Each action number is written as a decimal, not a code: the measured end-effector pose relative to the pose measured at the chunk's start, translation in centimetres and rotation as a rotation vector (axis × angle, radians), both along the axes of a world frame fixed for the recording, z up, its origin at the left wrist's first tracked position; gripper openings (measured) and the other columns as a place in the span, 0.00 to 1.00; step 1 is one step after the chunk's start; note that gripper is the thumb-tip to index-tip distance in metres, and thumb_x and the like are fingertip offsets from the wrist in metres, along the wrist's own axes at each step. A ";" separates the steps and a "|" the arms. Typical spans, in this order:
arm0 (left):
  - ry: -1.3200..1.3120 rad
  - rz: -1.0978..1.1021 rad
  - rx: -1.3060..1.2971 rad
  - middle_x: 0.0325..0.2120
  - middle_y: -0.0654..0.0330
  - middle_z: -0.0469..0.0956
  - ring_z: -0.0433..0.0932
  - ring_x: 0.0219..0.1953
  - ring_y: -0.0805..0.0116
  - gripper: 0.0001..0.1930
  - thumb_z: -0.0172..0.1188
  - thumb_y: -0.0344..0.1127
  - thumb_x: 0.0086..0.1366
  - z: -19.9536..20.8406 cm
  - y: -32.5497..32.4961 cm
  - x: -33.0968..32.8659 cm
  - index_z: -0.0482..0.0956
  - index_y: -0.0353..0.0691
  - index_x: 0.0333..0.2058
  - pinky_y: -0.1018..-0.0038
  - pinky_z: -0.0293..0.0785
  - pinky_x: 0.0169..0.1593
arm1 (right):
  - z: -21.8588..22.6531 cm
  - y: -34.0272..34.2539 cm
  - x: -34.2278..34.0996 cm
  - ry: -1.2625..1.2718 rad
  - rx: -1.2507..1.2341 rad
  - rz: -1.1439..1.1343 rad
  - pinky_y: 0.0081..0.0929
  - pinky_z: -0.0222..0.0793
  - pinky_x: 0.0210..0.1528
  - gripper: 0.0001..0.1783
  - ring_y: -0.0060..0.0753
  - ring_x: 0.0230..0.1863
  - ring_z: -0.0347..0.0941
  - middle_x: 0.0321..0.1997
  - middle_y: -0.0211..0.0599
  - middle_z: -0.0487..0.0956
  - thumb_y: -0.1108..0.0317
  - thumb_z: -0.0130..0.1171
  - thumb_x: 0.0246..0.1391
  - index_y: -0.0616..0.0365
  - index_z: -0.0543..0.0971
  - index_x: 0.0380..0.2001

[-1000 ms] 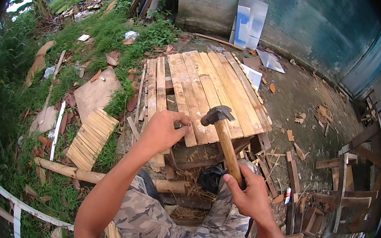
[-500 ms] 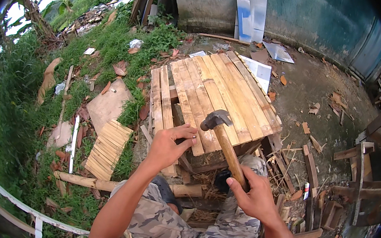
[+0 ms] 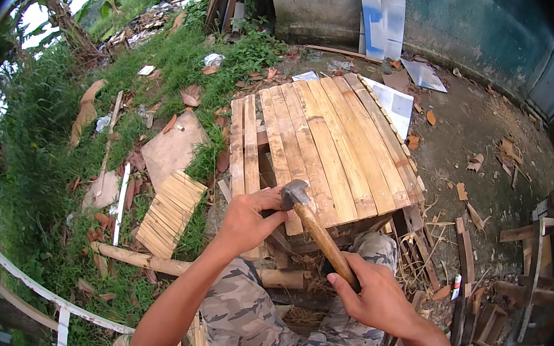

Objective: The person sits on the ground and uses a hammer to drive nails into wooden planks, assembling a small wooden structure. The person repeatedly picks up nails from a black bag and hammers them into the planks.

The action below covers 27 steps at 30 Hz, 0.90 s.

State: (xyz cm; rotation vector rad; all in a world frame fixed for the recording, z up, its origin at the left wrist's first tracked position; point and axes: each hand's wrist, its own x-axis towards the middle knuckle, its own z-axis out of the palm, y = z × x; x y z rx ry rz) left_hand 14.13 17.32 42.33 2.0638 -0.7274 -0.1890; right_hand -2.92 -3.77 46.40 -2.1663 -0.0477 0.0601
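Observation:
A low bamboo-slat table (image 3: pixel 346 155) stands before my knees, its flat slats running away from me with a gap left of the middle. My right hand (image 3: pixel 379 292) grips the wooden handle of a claw hammer (image 3: pixel 325 241). The hammer's dark metal head is at the near end of a slat, just beside my left fingertips. My left hand (image 3: pixel 245 222) is closed in a pinch at that slat end, thumb and forefinger on a small nail, which the hammer head mostly hides now.
A small bamboo-slat panel (image 3: pixel 172 214) and a bamboo pole (image 3: pixel 144 260) lie at the left, near a flat brown board (image 3: pixel 173 147). Wood scraps (image 3: pixel 464 254) and a wooden frame (image 3: pixel 537 274) are at the right. Metal sheets (image 3: pixel 384 20) lean on the far wall.
The hammer head has come down and left, from above the slats to beside my left fingertips. My left hand stays pinched at the slat end. The whole view has shifted slightly.

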 end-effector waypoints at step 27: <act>0.036 0.006 -0.021 0.39 0.56 0.87 0.81 0.57 0.58 0.07 0.68 0.31 0.60 -1.9 0.4 0.3 0.89 0.36 0.36 0.61 0.63 0.71 | 2.2 2.0 -1.1 0.029 -0.307 -0.042 0.38 0.71 0.28 0.16 0.45 0.21 0.76 0.21 0.47 0.76 0.67 0.62 0.64 0.64 0.75 0.50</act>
